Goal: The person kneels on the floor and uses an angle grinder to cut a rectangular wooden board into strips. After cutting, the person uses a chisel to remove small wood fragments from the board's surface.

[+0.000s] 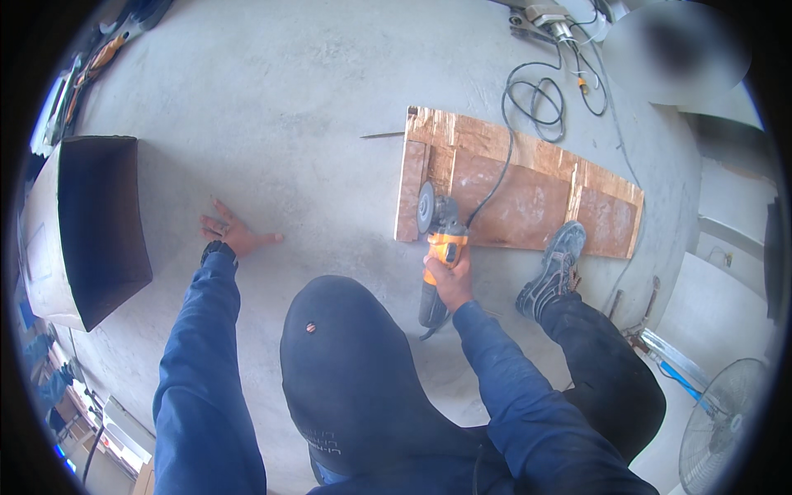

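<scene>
My right hand [450, 280] is closed around an orange and black angle grinder [446, 246]. The grinder's disc [426, 206] is over or against the left part of a battered wooden board [516, 198] lying on the concrete floor [272, 157]; whether it touches, I cannot tell. A thin dark rod [381, 134] juts out at the board's left. My left hand [239, 231] has its fingers spread on or just above the floor, left of my bent knee. My right shoe [553, 268] is at the board's lower right edge.
An open cardboard box [45, 231] stands at the far left. Looped black cable [536, 95] and metal tool parts [549, 16] lie at the top right. A fan [718, 425] is at the lower right, near pipes [656, 293]. Assorted items line the left rim.
</scene>
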{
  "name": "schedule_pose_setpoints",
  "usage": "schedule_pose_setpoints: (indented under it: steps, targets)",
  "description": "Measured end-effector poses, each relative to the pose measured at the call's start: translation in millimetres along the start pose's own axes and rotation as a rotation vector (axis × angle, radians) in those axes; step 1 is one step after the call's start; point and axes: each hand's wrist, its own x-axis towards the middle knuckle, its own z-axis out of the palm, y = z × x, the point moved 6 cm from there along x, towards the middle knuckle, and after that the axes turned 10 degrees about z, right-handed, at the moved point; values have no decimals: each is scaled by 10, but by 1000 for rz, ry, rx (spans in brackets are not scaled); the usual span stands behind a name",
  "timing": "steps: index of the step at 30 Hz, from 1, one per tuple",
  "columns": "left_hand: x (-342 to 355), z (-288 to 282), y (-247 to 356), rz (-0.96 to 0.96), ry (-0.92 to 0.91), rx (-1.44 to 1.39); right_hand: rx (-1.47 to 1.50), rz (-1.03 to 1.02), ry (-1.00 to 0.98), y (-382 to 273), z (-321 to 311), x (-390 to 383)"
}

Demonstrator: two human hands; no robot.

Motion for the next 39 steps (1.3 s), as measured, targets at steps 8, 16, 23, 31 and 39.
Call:
schedule_pose_setpoints:
  steps: [8,16,23,31,39]
  targets:
    - [-4,0,-16,-7,-3,6,-23,68,7,87,-24,-70]
    - [-29,-23,15,-26,-14,17,-38,90,9,129,-20,-126]
    - [-27,-48,22,4,0,17,-57,78,34,136,-23,-180]
    - [94,51,-83,25,30,30,-50,35,47,167,-23,-252]
    - [176,86,-105,92,1,107,-97,132,36,312,-57,-287]
